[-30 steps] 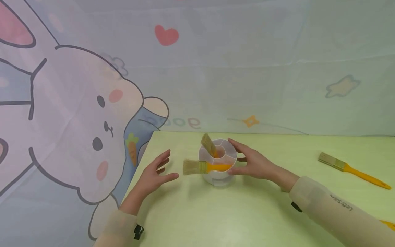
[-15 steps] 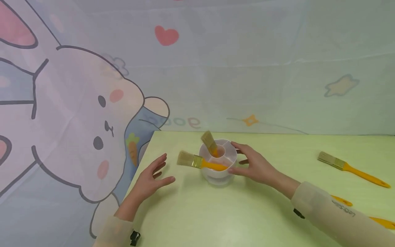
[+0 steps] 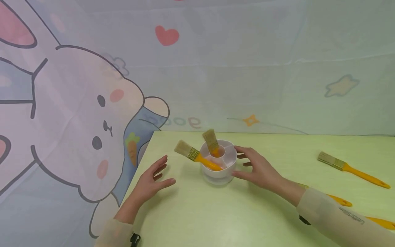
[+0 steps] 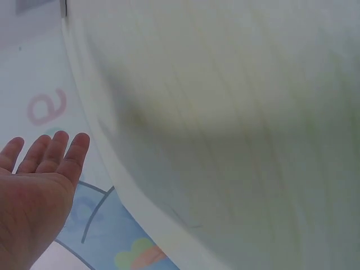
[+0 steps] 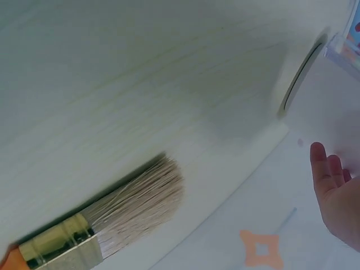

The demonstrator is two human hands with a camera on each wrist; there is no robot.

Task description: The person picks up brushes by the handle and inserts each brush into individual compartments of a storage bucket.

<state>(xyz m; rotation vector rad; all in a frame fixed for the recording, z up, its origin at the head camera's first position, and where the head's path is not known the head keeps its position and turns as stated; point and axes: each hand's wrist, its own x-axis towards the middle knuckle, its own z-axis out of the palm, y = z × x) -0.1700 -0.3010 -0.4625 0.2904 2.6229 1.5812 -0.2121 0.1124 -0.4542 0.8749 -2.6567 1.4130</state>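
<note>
A white round divided holder (image 3: 223,174) stands on the table. In its central compartment is a paint brush (image 3: 210,139), bristles up. Another paint brush (image 3: 207,163) leans left out of a front compartment, its yellow handle inside and its bristles beyond the rim. My right hand (image 3: 262,169) is at the holder's right side, fingers and thumb spread, their tips right at the wall. In the right wrist view its fingers (image 5: 320,163) lie in front of the white wall. My left hand (image 3: 149,180) hovers left of the holder, palm facing it, holding nothing.
A flat brush (image 3: 358,173) lies on the table (image 3: 191,219) at the right. Nearer, the right sleeve (image 3: 333,209) partly hides two more brushes with yellow handles (image 3: 342,200). A printed cloth (image 3: 262,68) hangs behind the table.
The leaning brush has gone from lying level across the front compartment to slanting, bristles higher, handle lower inside. My right hand has drawn slightly right; my left has shifted slightly left.
</note>
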